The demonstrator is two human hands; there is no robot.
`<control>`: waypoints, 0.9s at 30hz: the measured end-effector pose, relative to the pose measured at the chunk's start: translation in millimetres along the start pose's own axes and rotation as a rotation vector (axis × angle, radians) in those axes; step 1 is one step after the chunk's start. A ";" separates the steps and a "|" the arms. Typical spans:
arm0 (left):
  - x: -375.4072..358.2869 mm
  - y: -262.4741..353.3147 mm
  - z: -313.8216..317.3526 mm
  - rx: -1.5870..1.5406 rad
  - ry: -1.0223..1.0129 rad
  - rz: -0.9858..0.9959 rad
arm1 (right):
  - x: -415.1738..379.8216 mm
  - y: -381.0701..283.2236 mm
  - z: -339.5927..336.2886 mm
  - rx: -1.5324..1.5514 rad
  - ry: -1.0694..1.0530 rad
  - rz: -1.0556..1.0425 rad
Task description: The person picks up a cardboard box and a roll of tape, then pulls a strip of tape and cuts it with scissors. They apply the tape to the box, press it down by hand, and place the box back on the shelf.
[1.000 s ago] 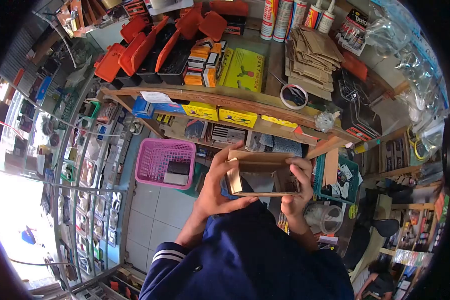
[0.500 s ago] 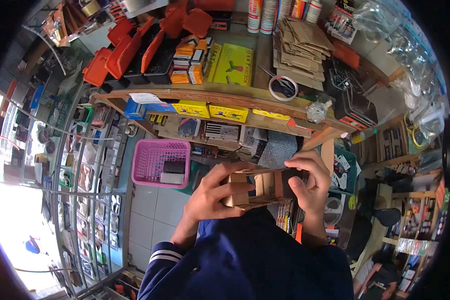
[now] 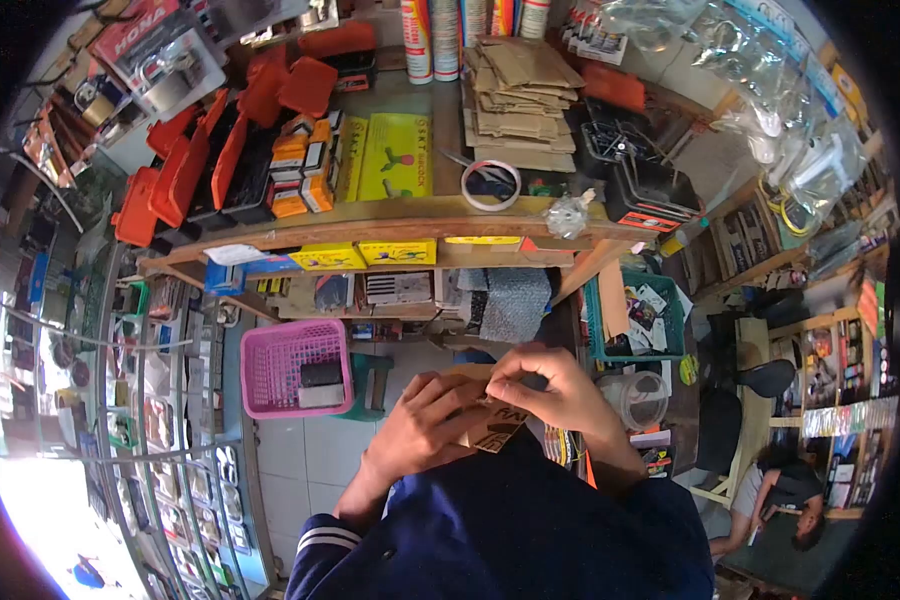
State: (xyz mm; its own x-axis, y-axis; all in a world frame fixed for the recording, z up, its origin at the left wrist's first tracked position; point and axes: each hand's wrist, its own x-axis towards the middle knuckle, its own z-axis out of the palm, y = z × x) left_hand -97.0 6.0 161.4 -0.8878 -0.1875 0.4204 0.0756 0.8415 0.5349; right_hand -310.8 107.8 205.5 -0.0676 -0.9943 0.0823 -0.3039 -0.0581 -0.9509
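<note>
A small brown cardboard box (image 3: 500, 428) with black print is held in front of my chest. My left hand (image 3: 425, 425) wraps round its left side, fingers bent over the top. The thumb and fingertips of my right hand (image 3: 550, 393) are pinched together at the box's upper edge, seemingly on a flap. My fingers hide much of the box, so its inside does not show.
Ahead is a wooden bench (image 3: 370, 215) with flattened cardboard (image 3: 520, 105), a tape roll (image 3: 491, 186), yellow boxes (image 3: 395, 155) and orange-lidded cases (image 3: 175, 180). A pink basket (image 3: 295, 330) stands lower left, a green basket (image 3: 605, 345) right. Another person (image 3: 785, 490) is lower right.
My right hand has moved left and closed onto the box's edge, having been apart from it. The box has turned, so its printed side now shows. The camera view has shifted.
</note>
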 end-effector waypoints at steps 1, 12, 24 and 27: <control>1.1 -0.2 0.7 -0.001 0.000 0.013 | -1.5 2.0 -1.6 -0.008 0.010 -0.003; 12.0 -7.3 1.5 -0.228 0.169 -0.164 | 31.1 53.0 -57.1 -0.239 0.766 -0.211; 16.5 -26.4 3.1 -0.470 0.617 -0.332 | 78.3 111.6 -112.4 -0.935 0.836 -0.491; 10.4 -39.2 4.6 -0.553 0.737 -0.407 | 73.2 113.7 -112.1 -0.954 0.807 -0.483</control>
State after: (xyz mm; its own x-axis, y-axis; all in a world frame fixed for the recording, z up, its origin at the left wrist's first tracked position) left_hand -111.2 -26.6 141.4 -0.4046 -0.8327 0.3781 0.1950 0.3254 0.9253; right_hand -456.8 38.5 136.8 -0.2037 -0.5422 0.8152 -0.9739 0.0275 -0.2251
